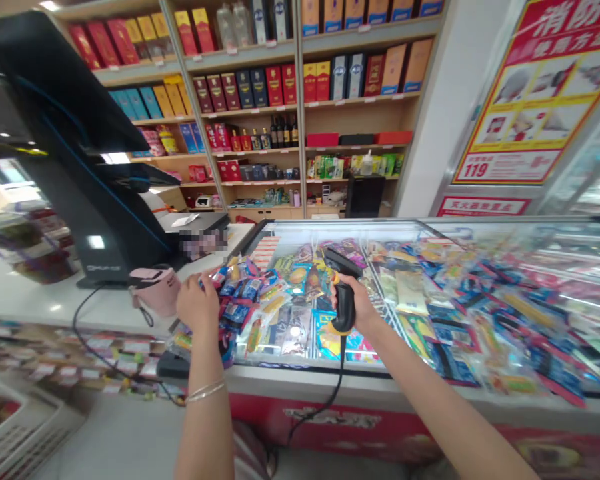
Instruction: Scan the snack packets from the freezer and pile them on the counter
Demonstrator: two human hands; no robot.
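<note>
My right hand is wrapped round the handle of a black barcode scanner, held over the glass top of a chest freezer. Its cable hangs down in front of the freezer. My left hand has curled fingers at the left edge of a pile of blue and red snack packets. A bit of blue shows between those fingers, but what they hold is mostly hidden. Beside this hand stands a pink cup-shaped holder with a dark strap.
The freezer spans the front, with many wrapped snacks on its right side. A black till screen stand rises from the white counter at left. Shelves of boxes stand behind. A white basket sits lower left.
</note>
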